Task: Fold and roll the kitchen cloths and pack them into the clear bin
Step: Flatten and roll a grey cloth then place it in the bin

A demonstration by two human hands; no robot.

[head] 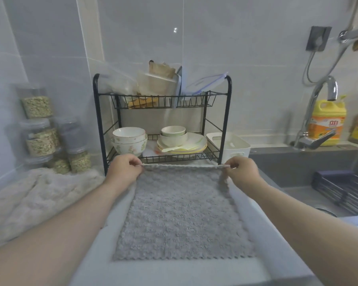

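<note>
- The grey cloth (180,211) lies spread flat on the pale counter (174,273), just in front of the black dish rack (227,112); its near zigzag edge points toward the person.
- The left hand (123,168) pinches the far left corner between thumb and curled fingers; the right hand (243,171) pinches the far right corner in the same way; the far edge is raised a little and stretched straight between them.
- The step in hand seems to be the first fold; to do it well, both corners should travel together toward the near edge, with light tension so the middle does not sag.
- I would lay corner on corner and edge on edge before letting go; a crooked first fold will probably give a roll that is wider at one end.
- The fabric looks soft and thick; pressing the crease flat with the palm should help, because it may spring open.
- A cream fluffy cloth (39,195) waits on the left, near but apart; the sink (297,168) is on the right.
- I cannot pick out the clear bin with certainty.
</note>
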